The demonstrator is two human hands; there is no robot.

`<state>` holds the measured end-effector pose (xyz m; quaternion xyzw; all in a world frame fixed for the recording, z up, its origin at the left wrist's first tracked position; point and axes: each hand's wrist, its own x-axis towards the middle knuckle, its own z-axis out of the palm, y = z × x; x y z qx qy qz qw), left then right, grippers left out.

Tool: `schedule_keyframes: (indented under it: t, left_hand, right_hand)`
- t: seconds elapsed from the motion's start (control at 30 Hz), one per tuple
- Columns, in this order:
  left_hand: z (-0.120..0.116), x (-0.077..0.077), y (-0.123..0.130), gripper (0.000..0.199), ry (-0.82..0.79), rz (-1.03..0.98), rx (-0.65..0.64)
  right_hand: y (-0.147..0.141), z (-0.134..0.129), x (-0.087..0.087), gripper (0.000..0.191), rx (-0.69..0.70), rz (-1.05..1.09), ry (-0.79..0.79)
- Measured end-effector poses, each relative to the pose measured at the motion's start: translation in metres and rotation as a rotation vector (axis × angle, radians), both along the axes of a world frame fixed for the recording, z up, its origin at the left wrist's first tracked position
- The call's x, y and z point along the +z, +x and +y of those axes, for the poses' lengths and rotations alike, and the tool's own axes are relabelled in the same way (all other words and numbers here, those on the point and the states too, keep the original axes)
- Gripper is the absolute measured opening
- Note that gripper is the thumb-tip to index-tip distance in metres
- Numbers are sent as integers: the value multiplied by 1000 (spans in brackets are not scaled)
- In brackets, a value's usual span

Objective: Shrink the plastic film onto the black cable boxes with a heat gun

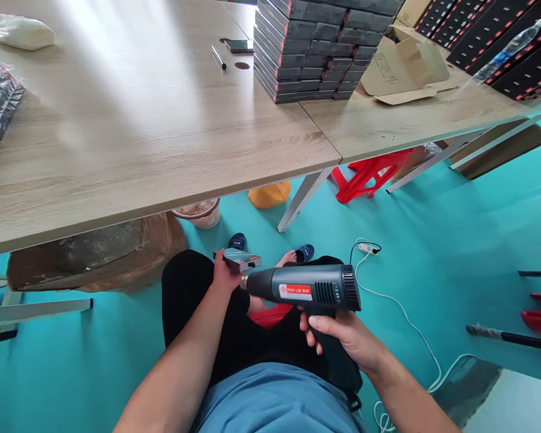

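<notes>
My right hand (338,337) is wrapped round the handle of a dark heat gun (302,287) with a red and white label, held level above my lap. Its nozzle points left, toward my left hand (225,273). That hand grips a small flat box (242,260) with a shiny surface by its left end, over my knee below the table edge. The nozzle tip is close to the box; whether they touch I cannot tell. Part of my left fingers is hidden behind the box.
On the table (171,138) stand a tall stack of black boxes (315,54), a pen (219,58), a wrapped black bundle (0,99) and an opened carton (406,69). Below are a waste bin (207,216), a large carton (99,252) and a white power cable (401,307).
</notes>
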<state>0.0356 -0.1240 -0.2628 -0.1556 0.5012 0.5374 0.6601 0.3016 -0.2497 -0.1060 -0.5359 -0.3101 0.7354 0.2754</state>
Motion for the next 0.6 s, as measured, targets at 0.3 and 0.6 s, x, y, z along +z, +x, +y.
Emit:
schedule_keyframes:
  t: [0.3, 0.6]
  left_hand:
    - [-1, -6, -2, 36, -24, -18, 9]
    - [0, -14, -6, 43, -31, -62, 41]
  right_hand:
    - [-18, 10, 1, 38, 52, -63, 102]
    - [5, 18, -4, 45, -146, -124, -23]
